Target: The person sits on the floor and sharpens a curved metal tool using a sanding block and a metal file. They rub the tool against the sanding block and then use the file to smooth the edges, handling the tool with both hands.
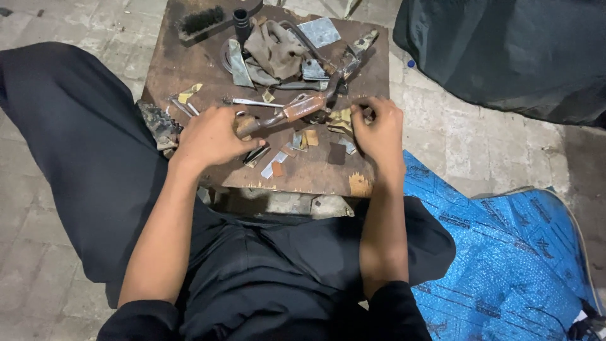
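Head view: sitting before a low, worn wooden board (315,173), legs in dark trousers spread to either side. Left hand (211,136) curling shut around the near end of a rusty metal tool (302,107) lying across the middle of the board, its orange-brown handle showing just right of the knuckles. Right hand (379,126) pinching closed on a small scrap piece (343,117) beside the tool; exact grip hard to tell. Lying about: cut scraps (297,140), a crumpled rag (274,47) and a brush (201,21) at the far side, blue sheet (505,252) to the right. Work seemingly midway, pieces loose and unsorted.
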